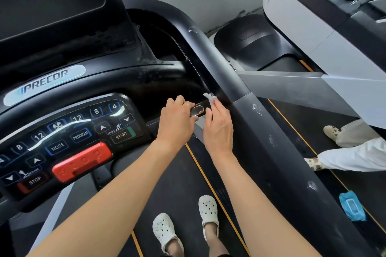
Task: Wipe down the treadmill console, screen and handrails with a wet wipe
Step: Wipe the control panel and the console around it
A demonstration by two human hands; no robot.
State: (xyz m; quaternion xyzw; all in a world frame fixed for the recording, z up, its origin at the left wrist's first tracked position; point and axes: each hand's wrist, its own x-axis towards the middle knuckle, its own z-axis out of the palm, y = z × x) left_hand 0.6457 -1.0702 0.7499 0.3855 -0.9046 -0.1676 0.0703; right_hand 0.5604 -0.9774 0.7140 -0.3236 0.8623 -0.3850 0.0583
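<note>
PRECOR badge (44, 85) on console (133, 81), buttons START (121, 135), STOP (34, 181), MODE (57, 147), PROGRAM (80, 135)

One wide-angle camera, worn on the head, looks forward and steeply down from standing height, close over the console (69, 131) at nine o'clock; the handrail (261, 131) runs from twelve to five o'clock, the wearer's shoes (165, 229) at six, a neighbouring treadmill (302, 33) at two.

Left hand (177, 120) around console grip (197, 110), right hand (218, 129) beside it with wet wipe (209, 97)
</note>
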